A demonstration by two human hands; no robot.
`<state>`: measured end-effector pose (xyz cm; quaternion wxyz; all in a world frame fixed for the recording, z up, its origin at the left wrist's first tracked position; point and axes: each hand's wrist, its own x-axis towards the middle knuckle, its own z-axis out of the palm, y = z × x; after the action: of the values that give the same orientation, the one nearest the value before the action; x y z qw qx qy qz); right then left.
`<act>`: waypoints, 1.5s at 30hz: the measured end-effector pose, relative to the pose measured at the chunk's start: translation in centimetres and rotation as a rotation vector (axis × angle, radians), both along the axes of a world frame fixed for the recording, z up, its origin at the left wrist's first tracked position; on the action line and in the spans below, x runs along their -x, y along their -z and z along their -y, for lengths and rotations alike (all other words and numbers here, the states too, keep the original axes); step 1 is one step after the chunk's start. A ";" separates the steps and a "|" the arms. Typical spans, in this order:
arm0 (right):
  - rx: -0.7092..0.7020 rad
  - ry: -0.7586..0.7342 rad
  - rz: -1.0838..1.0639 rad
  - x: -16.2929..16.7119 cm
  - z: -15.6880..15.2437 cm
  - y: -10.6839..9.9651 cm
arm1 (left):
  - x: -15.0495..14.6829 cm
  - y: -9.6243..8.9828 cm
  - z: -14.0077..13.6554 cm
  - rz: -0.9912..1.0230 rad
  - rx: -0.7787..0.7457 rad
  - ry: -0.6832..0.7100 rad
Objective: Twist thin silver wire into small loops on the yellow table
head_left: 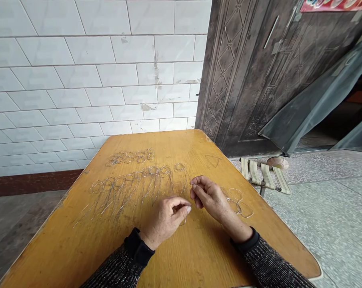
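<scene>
My left hand (167,218) is closed in a pinch, thumb against forefinger, over the middle of the table. A short curve of thin wire (184,221) shows just below its fingertips. Close by on the right, my right hand (209,196) also pinches, and a fine wire end seems to show at its fingertips. Whether both hold one piece I cannot tell. Ahead of the hands lies a row of wire loops with long tails (153,171); a single tailed loop (180,167) sits at its right end. Larger loose wire rings (237,206) lie partly behind my right wrist.
Several small wire rings (128,157) lie farther back on the yellow wooden table (193,256). A bent triangular wire (213,160) rests near the right edge. A tiled wall (117,96) stands behind; right are a dark door (243,80) and a strapped folding stool (266,175).
</scene>
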<state>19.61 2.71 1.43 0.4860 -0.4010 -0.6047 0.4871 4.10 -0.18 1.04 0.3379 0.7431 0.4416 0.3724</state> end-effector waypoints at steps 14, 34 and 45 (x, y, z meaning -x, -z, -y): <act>0.061 0.002 -0.108 -1.1 0.1 -1.1 | 0.2 -0.4 0.1 -0.093 -0.073 -0.007; -0.547 0.124 0.415 -1.6 0.2 -0.9 | 1.9 -0.8 -1.2 -0.155 -0.199 -0.157; -1.277 0.208 1.063 -1.3 1.9 -1.8 | 2.1 -0.8 -0.9 -0.422 -0.506 -0.130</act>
<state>20.88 0.77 3.20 0.3125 -0.2785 -0.8730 -0.2504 2.01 0.69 1.84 0.0196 0.8344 0.4419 0.3289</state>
